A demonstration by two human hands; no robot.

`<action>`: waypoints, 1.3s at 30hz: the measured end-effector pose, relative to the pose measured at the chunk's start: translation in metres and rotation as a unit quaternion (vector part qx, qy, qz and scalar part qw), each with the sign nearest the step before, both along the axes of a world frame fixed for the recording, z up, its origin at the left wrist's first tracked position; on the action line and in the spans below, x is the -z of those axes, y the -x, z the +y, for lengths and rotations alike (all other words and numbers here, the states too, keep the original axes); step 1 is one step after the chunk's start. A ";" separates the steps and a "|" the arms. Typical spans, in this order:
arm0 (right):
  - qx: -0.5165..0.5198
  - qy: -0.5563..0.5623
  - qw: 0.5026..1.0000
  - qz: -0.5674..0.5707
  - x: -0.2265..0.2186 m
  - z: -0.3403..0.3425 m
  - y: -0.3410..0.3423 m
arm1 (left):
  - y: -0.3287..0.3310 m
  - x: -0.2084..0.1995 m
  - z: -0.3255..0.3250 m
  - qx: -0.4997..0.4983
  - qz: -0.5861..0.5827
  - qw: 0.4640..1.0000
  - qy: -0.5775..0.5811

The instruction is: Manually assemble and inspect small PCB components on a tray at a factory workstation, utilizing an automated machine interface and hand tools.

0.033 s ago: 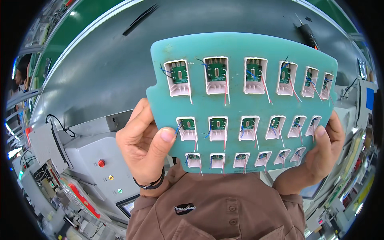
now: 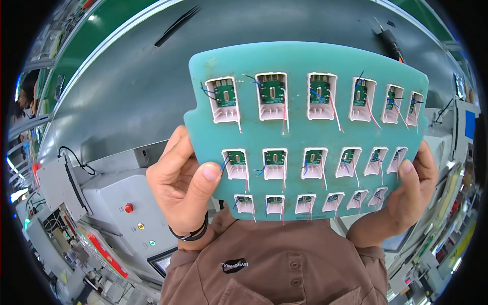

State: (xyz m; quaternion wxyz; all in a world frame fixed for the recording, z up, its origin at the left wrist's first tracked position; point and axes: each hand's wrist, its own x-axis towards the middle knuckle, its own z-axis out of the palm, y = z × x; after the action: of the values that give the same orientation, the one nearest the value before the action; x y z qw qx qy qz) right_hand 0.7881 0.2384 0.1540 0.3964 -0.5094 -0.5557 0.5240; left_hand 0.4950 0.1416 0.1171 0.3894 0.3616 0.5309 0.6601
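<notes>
Fingers of the left hand (image 2: 184, 185) and right hand (image 2: 418, 185) grip opposite edges of the green board (image 2: 305, 136), thumbs in front, which is raised before the chest. This edge hold likely leaves the white cases (image 2: 272, 111) and thin wires (image 2: 336, 113) exposed for viewing. Beyond it, the brown shirt (image 2: 269, 254) bears a dark patch (image 2: 235, 266) with light lettering; the board's lower-edge print is illegible. Black tweezers (image 2: 177, 26) lie on the grey table (image 2: 137, 86).
</notes>
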 end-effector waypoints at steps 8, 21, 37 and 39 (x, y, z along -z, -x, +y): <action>0.008 -0.028 0.999 0.012 -0.010 0.001 0.013 | 0.002 0.001 -0.002 -0.007 0.009 0.999 0.041; 0.034 -0.025 0.999 0.023 -0.020 -0.001 0.028 | 0.003 0.013 0.000 0.014 -0.041 0.998 0.036; 0.016 -0.008 1.000 0.023 -0.012 0.003 0.026 | 0.008 0.018 -0.001 0.017 -0.083 0.995 0.045; 0.011 0.002 1.000 0.005 -0.012 0.004 0.026 | 0.008 0.019 -0.002 0.014 -0.083 0.996 0.043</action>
State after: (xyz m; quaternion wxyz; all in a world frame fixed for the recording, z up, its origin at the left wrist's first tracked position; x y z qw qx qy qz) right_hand 0.7619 0.2424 0.1662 0.4041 -0.5135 -0.5472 0.5231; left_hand 0.4867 0.1398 0.0984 0.4563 0.2962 0.5197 0.6588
